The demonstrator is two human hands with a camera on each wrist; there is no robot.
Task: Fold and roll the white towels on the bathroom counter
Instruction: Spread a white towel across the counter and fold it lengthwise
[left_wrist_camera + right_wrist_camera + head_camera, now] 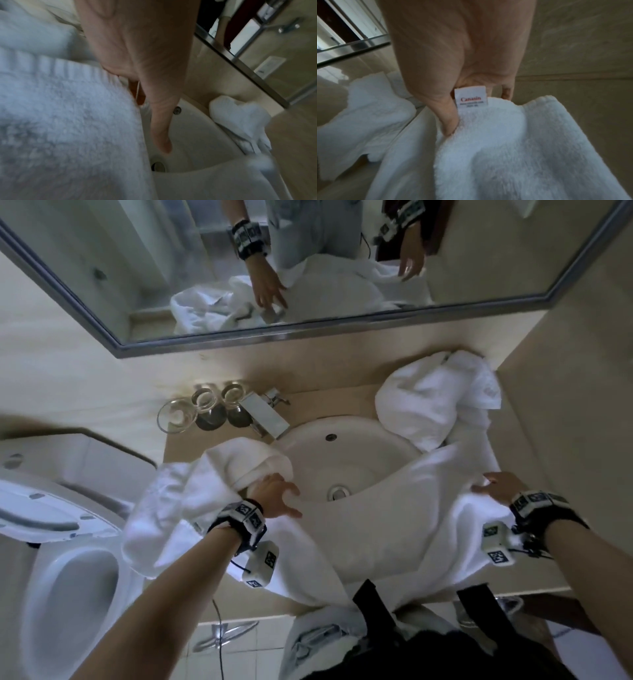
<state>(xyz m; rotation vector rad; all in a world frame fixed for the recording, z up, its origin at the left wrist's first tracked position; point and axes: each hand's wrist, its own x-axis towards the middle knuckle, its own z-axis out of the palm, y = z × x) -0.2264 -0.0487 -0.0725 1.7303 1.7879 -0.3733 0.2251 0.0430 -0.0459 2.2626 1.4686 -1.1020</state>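
A large white towel lies spread over the front of the sink and hangs off the counter edge. Its left end is bunched up in a thick fold. My left hand is at that fold with the thumb straight over the basin; the other fingers are hidden behind the towel. My right hand pinches the towel's right edge next to its sewn label, thumb on top. A second crumpled white towel sits at the back right of the counter.
Two upturned glasses and a glass bowl stand left of the chrome faucet. An open toilet is on the left below the counter. The mirror runs along the back, and a wall closes the right side.
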